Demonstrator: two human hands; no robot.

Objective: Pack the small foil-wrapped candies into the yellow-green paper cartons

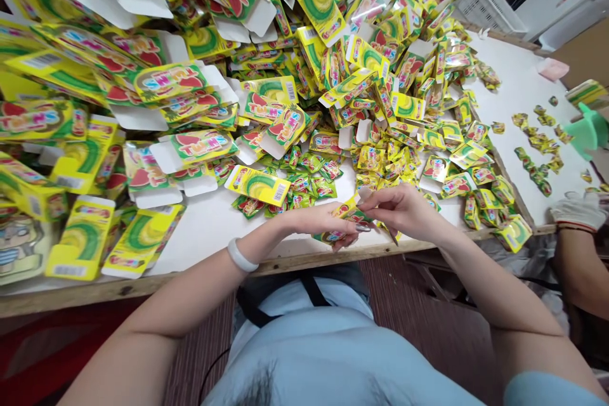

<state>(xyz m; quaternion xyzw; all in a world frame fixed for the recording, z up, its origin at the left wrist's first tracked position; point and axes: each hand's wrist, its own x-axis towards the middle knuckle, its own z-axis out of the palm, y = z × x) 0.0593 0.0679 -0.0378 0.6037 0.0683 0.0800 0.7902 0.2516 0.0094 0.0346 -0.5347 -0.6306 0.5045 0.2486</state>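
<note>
My left hand [333, 222] is wrapped round a small yellow and green candy box [349, 210] just above the table's front edge. The fingers of my right hand [392, 208] pinch the pale flap at that box's upper right end. Behind my hands lie small piles of wrapped candies, green ones [309, 184] on the left and yellow ones [387, 165] on the right. A yellow box with a green swirl [257, 185] rests on the green pile.
Many open-flapped boxes [190, 146] are heaped on the left and centre of the white table [200, 228]. Filled boxes [480, 171] lie at the right, beside a wooden divider. Beyond it are loose candies [537, 171], a green container [587, 130] and another person's gloved hand [578, 210].
</note>
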